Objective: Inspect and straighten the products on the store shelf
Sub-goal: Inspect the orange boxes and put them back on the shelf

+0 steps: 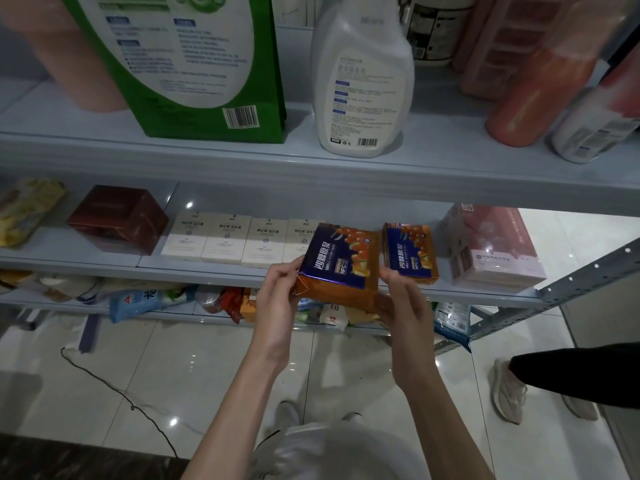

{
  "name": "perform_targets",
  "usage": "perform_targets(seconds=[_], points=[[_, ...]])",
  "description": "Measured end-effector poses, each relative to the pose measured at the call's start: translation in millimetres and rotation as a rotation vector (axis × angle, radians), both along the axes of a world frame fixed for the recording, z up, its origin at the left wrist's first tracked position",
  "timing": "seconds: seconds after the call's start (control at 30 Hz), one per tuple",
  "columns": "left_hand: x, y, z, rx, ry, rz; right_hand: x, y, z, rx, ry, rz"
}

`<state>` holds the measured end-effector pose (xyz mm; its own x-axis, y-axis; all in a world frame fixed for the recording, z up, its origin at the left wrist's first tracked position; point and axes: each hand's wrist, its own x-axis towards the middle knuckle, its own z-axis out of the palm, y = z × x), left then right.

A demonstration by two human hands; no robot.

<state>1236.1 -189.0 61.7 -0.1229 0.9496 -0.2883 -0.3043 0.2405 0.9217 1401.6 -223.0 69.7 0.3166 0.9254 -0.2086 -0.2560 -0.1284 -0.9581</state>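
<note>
Orange-and-blue box [341, 268] hangs just off the front edge of the shelf [173, 271]; my left hand [276, 299] and right hand [404, 304] each grip one end with curled fingers.

Green box [194, 64] and spray bottle [362, 81] cut off above; bottom-shelf packets [149, 299] blurred

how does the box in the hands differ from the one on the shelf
The held box is off the shelf, gripped by the left hand and right hand; the shelf box stands on it, untouched. The held box is tilted, orange underside showing; the shelf box stands nearly upright. A flap seems to stick out at the held box's lower left corner; none shows on the shelf box. Both have the same blue and orange print.
</note>
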Motion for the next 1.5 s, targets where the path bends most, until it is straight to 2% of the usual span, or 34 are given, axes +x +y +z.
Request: perform_targets(seconds=[0.17,0.3,0.43,0.5,0.67,0.83,1.2,1.5], points=[[0,-3,1,0.039,0.048,-0.023,-1,-1,-12,-0.117,0.011,-0.042],[-1,-4,2,-0.024,-0.017,-0.033,5,-4,-15,-0.026,0.203,0.034],[-2,-6,9,-0.064,-0.123,-0.267,8,-5,-16,0.006,0.277,0.159],[-1,-7,11,-0.069,-0.153,-0.319,7,-3,-17,-0.047,0.218,0.155],[-2,-9,7,-0.006,0.017,-0.352,3,-1,-3,-0.138,-0.218,0.222],[-1,-9,3,0.034,0.124,-0.362,0,1,0,-0.045,-0.267,0.337],[0,-7,0,0.114,0.190,-0.393,2,-3,-4,0.027,-0.076,0.245],[1,-6,7,0.036,0.097,-0.321,0,-1,-10,0.045,-0.207,0.327]])
